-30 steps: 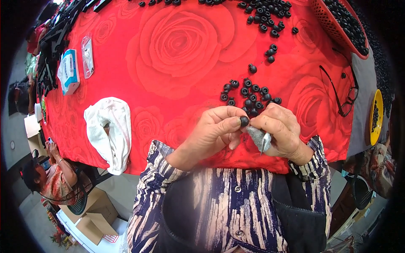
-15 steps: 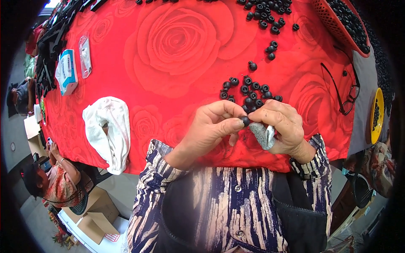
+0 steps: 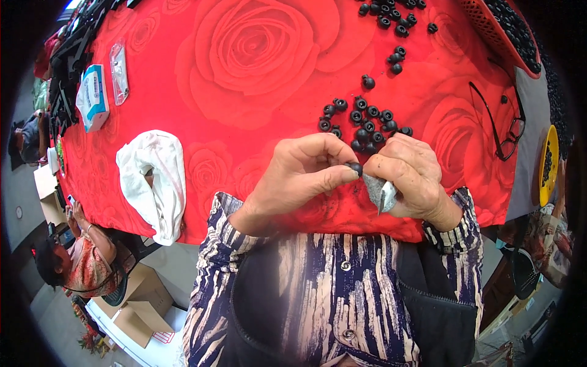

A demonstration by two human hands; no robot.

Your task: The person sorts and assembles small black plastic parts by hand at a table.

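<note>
I take the small cluster of black knobs [image 3: 369,126] as my landmark: it crowds the space just beyond my fingertips. Left of it lies a crumpled white cloth [image 3: 168,191], and farther left a blue-and-white carton [image 3: 93,98] beside a clear plastic case [image 3: 119,73]. To its right I see black-framed eyeglasses [image 3: 509,148]; beyond these, a red perforated basket [image 3: 496,38] full of black pieces and, at the far right, a yellow dish [image 3: 545,194]. On the cluster's near side, my left hand [image 3: 304,171] pinches one black knob [image 3: 354,167] between thumb and forefinger, while my right hand [image 3: 411,177] curls around a fuzzy grey pad [image 3: 373,191] and a pale pointed strip [image 3: 387,195]. My fingers cover part of that knob; I can't tell whether the right fingertips touch it, nor what the strip is. The basket is cut off above. The bench [image 3: 244,144] wears a red rose-print cover; well left of the cluster, past the bench's edge, sits another person [image 3: 92,263].
</note>
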